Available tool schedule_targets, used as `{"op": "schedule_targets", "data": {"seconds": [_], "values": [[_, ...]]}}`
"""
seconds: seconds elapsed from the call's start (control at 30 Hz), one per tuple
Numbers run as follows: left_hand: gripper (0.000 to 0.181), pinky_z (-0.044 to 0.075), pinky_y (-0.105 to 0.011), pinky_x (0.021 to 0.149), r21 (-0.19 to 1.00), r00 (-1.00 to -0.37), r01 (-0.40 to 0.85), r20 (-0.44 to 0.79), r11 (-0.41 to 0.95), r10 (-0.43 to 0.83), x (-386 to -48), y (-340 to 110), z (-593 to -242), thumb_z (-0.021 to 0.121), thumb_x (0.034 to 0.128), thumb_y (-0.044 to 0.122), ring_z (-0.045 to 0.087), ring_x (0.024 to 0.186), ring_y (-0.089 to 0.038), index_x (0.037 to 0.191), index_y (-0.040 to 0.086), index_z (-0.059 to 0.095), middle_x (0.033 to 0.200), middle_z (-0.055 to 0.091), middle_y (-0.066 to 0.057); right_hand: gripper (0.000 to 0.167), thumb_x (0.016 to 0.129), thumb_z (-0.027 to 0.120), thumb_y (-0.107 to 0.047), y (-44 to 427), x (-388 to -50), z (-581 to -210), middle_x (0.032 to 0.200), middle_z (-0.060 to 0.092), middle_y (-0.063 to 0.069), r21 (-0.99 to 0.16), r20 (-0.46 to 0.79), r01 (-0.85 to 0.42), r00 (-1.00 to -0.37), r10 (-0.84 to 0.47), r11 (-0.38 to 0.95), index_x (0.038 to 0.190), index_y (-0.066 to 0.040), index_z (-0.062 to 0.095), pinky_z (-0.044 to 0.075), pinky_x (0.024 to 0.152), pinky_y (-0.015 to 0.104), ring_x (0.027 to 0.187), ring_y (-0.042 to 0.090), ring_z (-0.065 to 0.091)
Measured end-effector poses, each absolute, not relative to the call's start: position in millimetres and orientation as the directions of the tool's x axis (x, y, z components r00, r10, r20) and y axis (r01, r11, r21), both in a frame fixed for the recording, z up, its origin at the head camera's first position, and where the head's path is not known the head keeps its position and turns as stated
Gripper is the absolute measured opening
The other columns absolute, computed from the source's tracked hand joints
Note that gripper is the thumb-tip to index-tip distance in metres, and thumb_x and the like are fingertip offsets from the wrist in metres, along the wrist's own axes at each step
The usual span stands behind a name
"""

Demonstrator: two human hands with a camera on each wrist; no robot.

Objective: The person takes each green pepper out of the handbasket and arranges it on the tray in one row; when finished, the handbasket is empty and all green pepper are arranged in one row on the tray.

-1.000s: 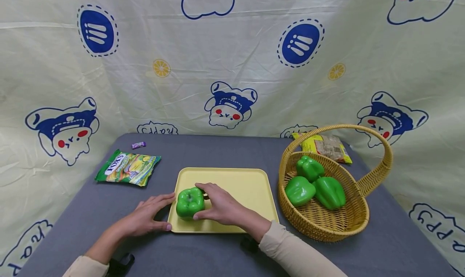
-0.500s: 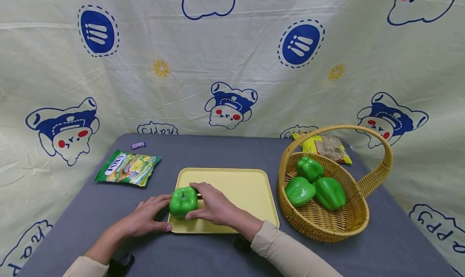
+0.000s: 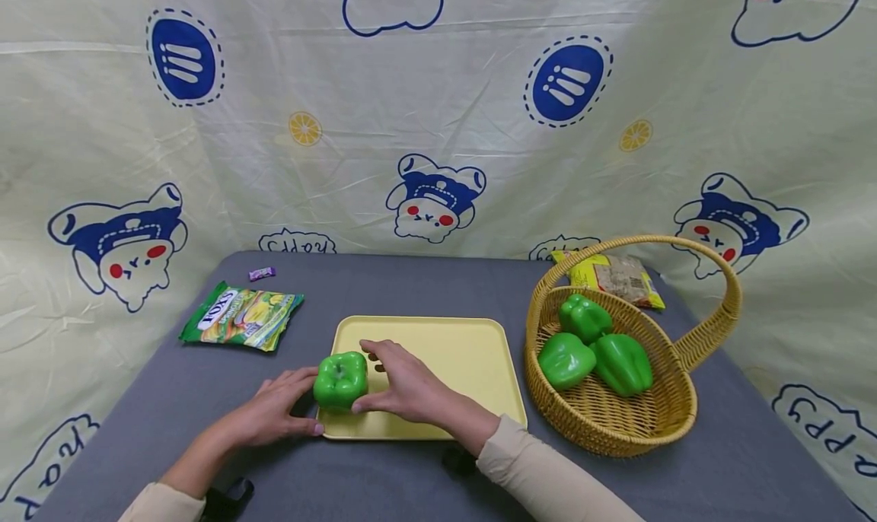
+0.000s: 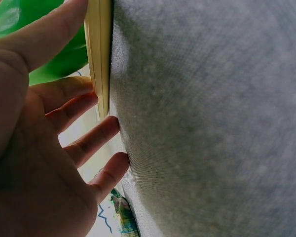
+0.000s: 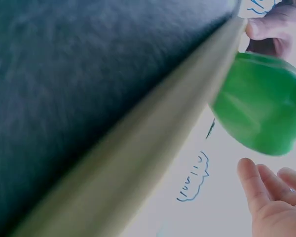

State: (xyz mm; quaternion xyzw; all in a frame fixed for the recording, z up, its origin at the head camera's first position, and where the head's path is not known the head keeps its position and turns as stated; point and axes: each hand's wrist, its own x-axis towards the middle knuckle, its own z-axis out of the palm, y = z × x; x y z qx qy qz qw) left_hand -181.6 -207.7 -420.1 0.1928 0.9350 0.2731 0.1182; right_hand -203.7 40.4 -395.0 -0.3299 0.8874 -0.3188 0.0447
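One green bell pepper (image 3: 340, 380) rests at the left end of the yellow tray (image 3: 438, 354). Beside the tray's left edge, my left hand (image 3: 270, 409) has its fingers spread, thumb and fingertips at the rim; the left wrist view shows the fingers extended along the tray edge (image 4: 99, 54). My right hand (image 3: 407, 385) is just right of the pepper, fingers apart. In the right wrist view a gap shows between the pepper (image 5: 261, 106) and the fingertips of the right hand (image 5: 276, 202); the thumb is not seen there.
A wicker basket (image 3: 596, 423) with three green peppers (image 3: 622, 364) stands right of the tray, its handle arching high. Behind it lies a yellow bag (image 3: 617, 277). At the left are a green snack bag (image 3: 241, 316) and a small purple packet (image 3: 262, 274). A printed cloth hangs behind.
The pepper has moved left on the tray, up against the left hand's side. My right hand moved left with it, then its fingers came off the pepper. The left hand has barely moved.
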Motion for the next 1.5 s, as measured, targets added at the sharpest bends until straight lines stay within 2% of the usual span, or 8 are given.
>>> {"op": "schedule_targets", "data": {"seconds": [0.23, 0.4, 0.9, 1.27, 1.5], "values": [[0.082, 0.03, -0.059, 0.095, 0.555, -0.901, 0.288, -0.118, 0.78, 0.417, -181.2, -207.8, -420.4, 0.074, 0.0748, 0.048, 0.039, 0.128, -0.035, 0.138, 0.004, 0.045, 0.143, 0.044, -0.014, 0.083, 0.073, 0.08, -0.039, 59.0, -200.2, -378.9, 0.136, 0.049, 0.006, -0.63, 0.189, -0.572, -0.769, -0.611, 0.525, 0.141, -0.01, 0.04, 0.048, 0.095, 0.033, 0.114, 0.025, 0.059], [0.081, 0.029, -0.06, 0.095, 0.555, -0.904, 0.295, -0.1, 0.777, 0.415, -181.0, -208.1, -420.3, 0.075, 0.0744, 0.047, 0.039, 0.129, -0.036, 0.137, 0.004, 0.046, 0.142, 0.044, -0.014, 0.081, 0.074, 0.079, -0.039, 77.7, -196.0, -360.4, 0.135, 0.05, 0.004, -0.593, 0.214, -0.588, -0.774, -0.596, 0.551, 0.14, -0.012, 0.042, 0.048, 0.095, 0.036, 0.115, 0.022, 0.058], [0.081, 0.031, -0.057, 0.094, 0.55, -0.901, 0.304, -0.1, 0.777, 0.423, -181.2, -208.9, -419.7, 0.074, 0.0744, 0.048, 0.04, 0.128, -0.036, 0.137, 0.005, 0.046, 0.142, 0.045, -0.013, 0.08, 0.072, 0.079, -0.039, 155.3, -185.7, -327.7, 0.135, 0.052, 0.008, -0.461, 0.352, -0.624, -0.781, -0.515, 0.631, 0.139, -0.013, 0.045, 0.05, 0.091, 0.043, 0.115, 0.025, 0.057], [0.082, 0.029, -0.061, 0.096, 0.559, -0.901, 0.292, -0.113, 0.776, 0.419, -181.5, -208.5, -419.9, 0.075, 0.0741, 0.048, 0.038, 0.129, -0.037, 0.138, 0.004, 0.045, 0.143, 0.044, -0.014, 0.075, 0.074, 0.079, -0.032, 208.2, -185.2, -324.1, 0.136, 0.051, 0.013, -0.436, 0.355, -0.568, -0.821, -0.447, 0.698, 0.137, -0.006, 0.046, 0.048, 0.092, 0.048, 0.12, 0.031, 0.053], [0.082, 0.029, -0.061, 0.095, 0.561, -0.9, 0.3, -0.102, 0.772, 0.424, -181.0, -208.0, -419.8, 0.075, 0.0741, 0.048, 0.039, 0.129, -0.036, 0.138, 0.005, 0.045, 0.142, 0.044, -0.014, 0.072, 0.077, 0.077, -0.031, 235.3, -186.9, -323.0, 0.135, 0.053, 0.013, -0.434, 0.34, -0.536, -0.842, -0.42, 0.724, 0.136, -0.004, 0.047, 0.048, 0.091, 0.048, 0.121, 0.03, 0.052]]}}
